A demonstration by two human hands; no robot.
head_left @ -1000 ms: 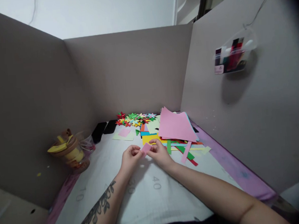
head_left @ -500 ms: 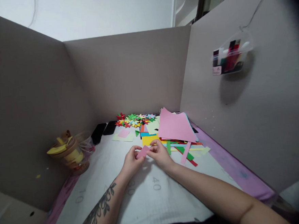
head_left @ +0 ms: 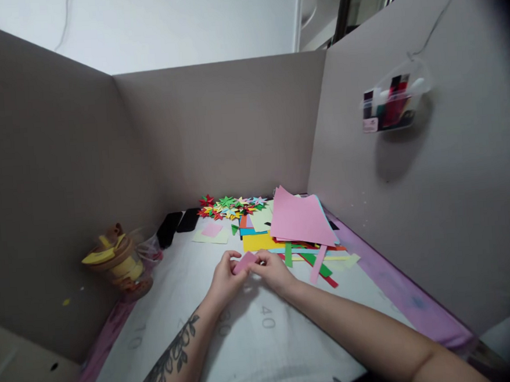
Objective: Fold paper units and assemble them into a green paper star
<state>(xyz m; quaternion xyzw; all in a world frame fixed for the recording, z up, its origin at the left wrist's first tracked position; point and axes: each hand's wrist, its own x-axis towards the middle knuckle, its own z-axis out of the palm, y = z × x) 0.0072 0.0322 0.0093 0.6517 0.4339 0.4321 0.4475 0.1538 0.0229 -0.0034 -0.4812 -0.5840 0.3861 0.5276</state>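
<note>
Both my hands meet over the white mat (head_left: 248, 343), pinching a small pink paper piece (head_left: 243, 262) between them. My left hand (head_left: 224, 280) grips its left end with thumb and fingers closed. At the right end, my right hand (head_left: 274, 271) pinches it the same way. The paper is partly folded and held just above the mat. A tattoo runs along my left forearm.
Behind the hands lies a stack of coloured paper sheets (head_left: 298, 220) with loose strips (head_left: 319, 263). A pile of folded paper stars (head_left: 232, 205) sits at the back. A jar with yellow tape (head_left: 116, 265) stands left, two black objects (head_left: 176, 224) beside it. Cardboard walls enclose the desk.
The pink piece has tipped from a raised flat square to a lower, more folded shape. Both hands have closed in slightly and dropped nearer the mat.
</note>
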